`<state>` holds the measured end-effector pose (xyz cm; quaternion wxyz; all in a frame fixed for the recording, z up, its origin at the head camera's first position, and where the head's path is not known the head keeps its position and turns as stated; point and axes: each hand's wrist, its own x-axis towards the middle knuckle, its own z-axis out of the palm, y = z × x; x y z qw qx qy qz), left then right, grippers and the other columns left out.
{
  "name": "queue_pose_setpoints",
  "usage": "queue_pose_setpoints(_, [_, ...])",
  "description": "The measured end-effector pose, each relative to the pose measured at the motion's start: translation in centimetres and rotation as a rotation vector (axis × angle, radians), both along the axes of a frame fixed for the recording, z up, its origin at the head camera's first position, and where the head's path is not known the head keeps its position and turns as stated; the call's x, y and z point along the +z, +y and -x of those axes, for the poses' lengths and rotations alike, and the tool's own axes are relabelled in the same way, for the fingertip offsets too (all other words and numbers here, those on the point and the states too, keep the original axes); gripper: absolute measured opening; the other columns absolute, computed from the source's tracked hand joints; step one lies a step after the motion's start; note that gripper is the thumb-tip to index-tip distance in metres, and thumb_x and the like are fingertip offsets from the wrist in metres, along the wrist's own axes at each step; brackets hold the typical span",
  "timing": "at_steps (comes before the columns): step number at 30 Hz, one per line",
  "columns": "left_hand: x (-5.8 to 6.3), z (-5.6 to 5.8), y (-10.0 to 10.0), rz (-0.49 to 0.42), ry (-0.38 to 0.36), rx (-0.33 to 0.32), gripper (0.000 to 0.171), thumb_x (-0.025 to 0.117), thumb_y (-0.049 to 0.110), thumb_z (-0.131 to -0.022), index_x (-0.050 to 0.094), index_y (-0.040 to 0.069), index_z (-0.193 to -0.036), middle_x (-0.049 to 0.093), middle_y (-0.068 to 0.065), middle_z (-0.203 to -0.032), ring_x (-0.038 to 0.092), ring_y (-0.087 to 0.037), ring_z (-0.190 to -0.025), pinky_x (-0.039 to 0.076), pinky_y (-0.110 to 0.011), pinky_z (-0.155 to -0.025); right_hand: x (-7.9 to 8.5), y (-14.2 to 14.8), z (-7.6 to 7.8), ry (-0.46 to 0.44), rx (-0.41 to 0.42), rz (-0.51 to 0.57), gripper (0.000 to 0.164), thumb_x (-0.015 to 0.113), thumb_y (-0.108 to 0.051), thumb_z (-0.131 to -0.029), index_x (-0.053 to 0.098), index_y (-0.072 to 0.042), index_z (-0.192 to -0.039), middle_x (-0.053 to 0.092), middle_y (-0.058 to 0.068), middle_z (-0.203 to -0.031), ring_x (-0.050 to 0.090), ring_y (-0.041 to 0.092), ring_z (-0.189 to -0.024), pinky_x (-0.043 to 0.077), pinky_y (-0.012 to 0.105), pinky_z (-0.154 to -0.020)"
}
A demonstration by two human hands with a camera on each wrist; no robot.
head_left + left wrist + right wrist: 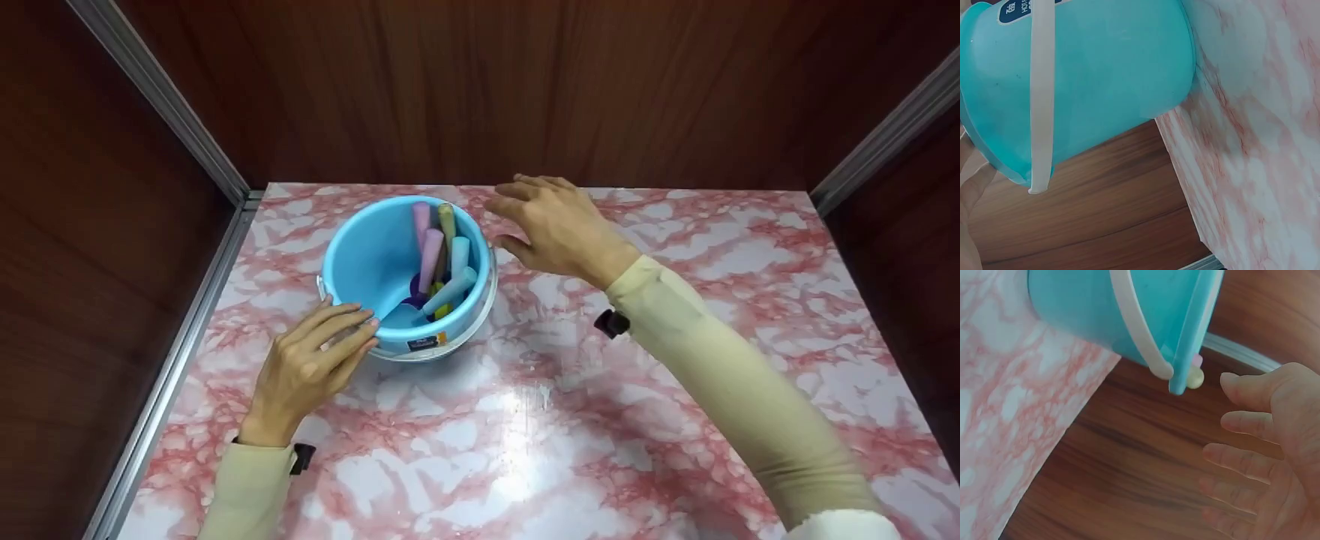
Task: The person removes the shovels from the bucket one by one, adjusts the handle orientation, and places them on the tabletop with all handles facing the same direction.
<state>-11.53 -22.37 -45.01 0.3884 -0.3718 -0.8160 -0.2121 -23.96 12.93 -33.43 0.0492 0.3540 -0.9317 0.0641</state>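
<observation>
1. Blue plastic bucket (361,247) stands upright on the surface, left of the middle. White carrying handle (1042,95) hangs down outside it.
2. Inside, bunched at the right: two pinkish handles (430,255), an olive one (447,220) and two light blue ones (460,255), all leaning.
3. Left hand (307,360) is on the near-left rim, fingers fairly straight and close together, tips touching it.
4. Right hand (566,229) hovers just beside the right rim, fingers spread apart.
5. Surface (712,300) is red-and-white marbled, brown wood panels (525,90) around it. Sleeves (742,397) are pale yellow, fwiw.
</observation>
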Motion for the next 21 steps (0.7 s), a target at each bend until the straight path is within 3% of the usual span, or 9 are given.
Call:
queue_pose_setpoints(6, [-0.3,-0.1,0.0,-0.002,0.026,0.000,0.026,0.069,0.026,-0.107,0.081,0.012,-0.124,0.080,-0.009,-0.120,0.077,-0.031,-0.112,0.060,-0.055,-0.106,0.0,-2.4,0.2,0.013,0.050,-0.032,0.049,0.071,-0.034,-0.104,0.064,-0.018,-0.149,0.059,0.013,-0.157,0.049,0.041,-0.151,0.037,0.064,-0.128])
queue_pose_setpoints(17, [-0.5,0.1,0.5,-0.027,0.073,-0.007,0.026,0.071,0.023,-0.105,0.081,0.007,-0.124,0.080,-0.011,-0.120,0.078,-0.035,-0.111,0.063,-0.058,-0.099,-0.1,-7.4,-0.1,0.128,0.201,-0.122,0.034,0.071,-0.024,-0.105,0.073,-0.015,-0.138,0.067,0.012,-0.148,0.058,0.035,-0.144,0.044,0.057,-0.126])
queue_pose_setpoints(21, [-0.6,0.0,0.4,-0.025,0.070,-0.006,0.026,0.074,0.021,-0.104,0.081,0.007,-0.124,0.080,-0.011,-0.120,0.078,-0.035,-0.112,0.062,-0.058,-0.101,-0.5,-9.1,-0.3,0.169,0.238,-0.232,0.029,0.067,-0.019,-0.107,0.077,-0.017,-0.134,0.073,0.009,-0.139,0.070,0.031,-0.128,0.059,0.051,-0.113])
